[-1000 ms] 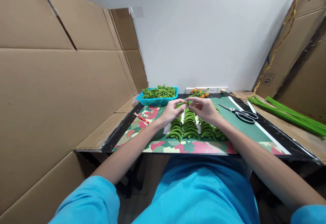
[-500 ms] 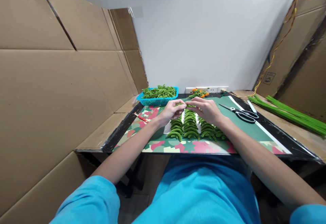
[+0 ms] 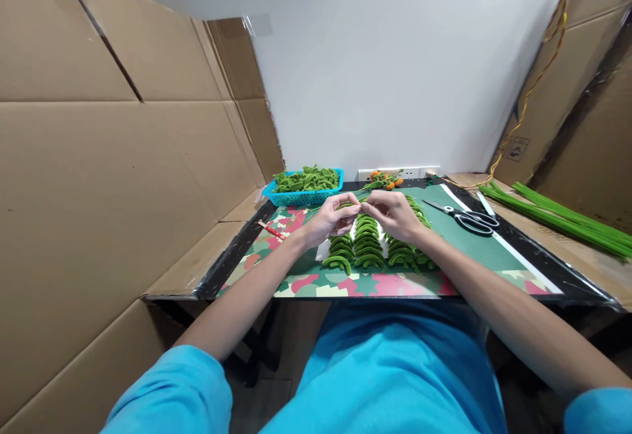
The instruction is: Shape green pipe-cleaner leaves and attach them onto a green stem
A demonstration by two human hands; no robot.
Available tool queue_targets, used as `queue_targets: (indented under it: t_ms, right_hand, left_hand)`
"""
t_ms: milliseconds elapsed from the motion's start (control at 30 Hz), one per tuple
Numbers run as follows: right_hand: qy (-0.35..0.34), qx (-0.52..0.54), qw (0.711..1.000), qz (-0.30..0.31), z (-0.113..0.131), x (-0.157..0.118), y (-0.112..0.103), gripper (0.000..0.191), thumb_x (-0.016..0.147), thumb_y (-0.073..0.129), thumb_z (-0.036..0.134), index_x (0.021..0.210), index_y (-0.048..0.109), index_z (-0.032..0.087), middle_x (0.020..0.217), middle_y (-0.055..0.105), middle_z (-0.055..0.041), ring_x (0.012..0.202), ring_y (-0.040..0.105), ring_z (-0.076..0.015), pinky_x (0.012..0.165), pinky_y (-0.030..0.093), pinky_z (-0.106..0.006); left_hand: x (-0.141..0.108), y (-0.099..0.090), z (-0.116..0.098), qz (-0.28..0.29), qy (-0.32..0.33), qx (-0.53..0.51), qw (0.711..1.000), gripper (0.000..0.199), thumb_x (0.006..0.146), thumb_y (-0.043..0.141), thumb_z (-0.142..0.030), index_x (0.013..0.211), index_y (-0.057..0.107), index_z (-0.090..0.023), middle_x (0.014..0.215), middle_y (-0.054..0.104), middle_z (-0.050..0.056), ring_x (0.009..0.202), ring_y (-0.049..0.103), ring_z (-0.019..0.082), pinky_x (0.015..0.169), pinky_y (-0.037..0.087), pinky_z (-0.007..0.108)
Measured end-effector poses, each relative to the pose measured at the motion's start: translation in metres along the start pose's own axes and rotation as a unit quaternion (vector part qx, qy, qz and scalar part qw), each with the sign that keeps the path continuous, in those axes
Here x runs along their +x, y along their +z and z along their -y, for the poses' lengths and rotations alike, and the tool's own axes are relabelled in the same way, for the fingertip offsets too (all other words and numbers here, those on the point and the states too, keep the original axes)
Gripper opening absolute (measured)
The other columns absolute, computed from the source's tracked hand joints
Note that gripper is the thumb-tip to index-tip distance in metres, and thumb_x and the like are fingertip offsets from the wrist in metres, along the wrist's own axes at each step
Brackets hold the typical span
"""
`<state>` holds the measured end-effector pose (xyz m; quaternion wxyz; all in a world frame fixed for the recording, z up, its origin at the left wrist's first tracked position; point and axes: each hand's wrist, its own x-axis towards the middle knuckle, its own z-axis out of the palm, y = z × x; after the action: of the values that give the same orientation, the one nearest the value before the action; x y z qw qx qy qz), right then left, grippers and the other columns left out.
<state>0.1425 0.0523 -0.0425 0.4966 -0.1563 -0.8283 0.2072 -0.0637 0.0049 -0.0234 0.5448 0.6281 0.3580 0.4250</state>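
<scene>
Above rows of curved fuzzy green pieces, my left hand and my right hand meet fingertip to fingertip. The left fingers are pinched on something too small to make out. My right thumb and forefinger are pinched too, and what they hold is hidden. The green rows rest on white sheets over the green mat. Behind my left hand stands a blue basket heaped with green fuzzy pieces.
Black-handled scissors lie right of my hands. An orange-and-green bunch sits near the wall. Long green stems lie at the right on cardboard. A red cutter is at the left, beside a tall cardboard panel.
My right fingers have curled in closer to the left fingertips, uncovering more of the green rows on the right. The view has shifted slightly.
</scene>
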Motion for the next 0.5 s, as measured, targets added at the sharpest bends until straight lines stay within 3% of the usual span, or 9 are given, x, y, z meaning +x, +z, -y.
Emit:
queue_targets:
  t_ms: [100, 233, 400, 500]
  right_hand:
    - [0.104, 0.136, 0.985, 0.010, 0.003, 0.002, 0.001, 0.046, 0.095, 0.067, 0.058, 0.068, 0.067, 0.021, 0.057, 0.050, 0.0024, 0.052, 0.040, -0.0131, 0.051, 0.029, -0.028]
    - [0.217, 0.275, 0.937, 0.023, -0.001, 0.005, 0.005, 0.046, 0.084, 0.075, 0.054, 0.055, 0.061, 0.021, 0.047, 0.047, 0.0038, 0.042, 0.035, -0.0102, 0.043, 0.024, -0.027]
    - [0.262, 0.304, 0.915, 0.039, -0.006, 0.009, 0.010, 0.040, 0.083, 0.070, 0.053, 0.062, 0.062, 0.020, 0.045, 0.046, 0.0050, 0.036, 0.027, -0.0087, 0.038, 0.022, -0.027]
    - [0.262, 0.304, 0.914, 0.063, -0.006, 0.009, 0.006, 0.042, 0.084, 0.074, 0.055, 0.064, 0.062, 0.020, 0.048, 0.046, 0.0053, 0.038, 0.033, -0.0091, 0.039, 0.026, -0.026]
  left_hand:
    - [0.001, 0.002, 0.003, -0.002, 0.010, -0.003, 1.000, 0.039, 0.087, 0.084, -0.050, 0.093, 0.058, -0.021, 0.062, 0.049, -0.009, 0.038, 0.044, 0.005, 0.035, 0.021, 0.016]
    - [0.002, 0.006, 0.007, -0.022, 0.028, 0.022, 0.999, 0.042, 0.087, 0.083, -0.054, 0.095, 0.058, -0.021, 0.061, 0.049, -0.009, 0.038, 0.046, 0.006, 0.035, 0.024, 0.017]
    - [0.001, 0.010, 0.009, -0.092, 0.087, 0.102, 0.987, 0.040, 0.087, 0.084, -0.054, 0.092, 0.062, -0.021, 0.055, 0.051, -0.009, 0.039, 0.045, 0.007, 0.038, 0.031, 0.019]
    - [0.001, 0.010, 0.007, -0.097, 0.073, 0.081, 0.989, 0.040, 0.084, 0.087, -0.052, 0.090, 0.063, -0.020, 0.055, 0.051, -0.009, 0.038, 0.045, 0.007, 0.037, 0.031, 0.019]
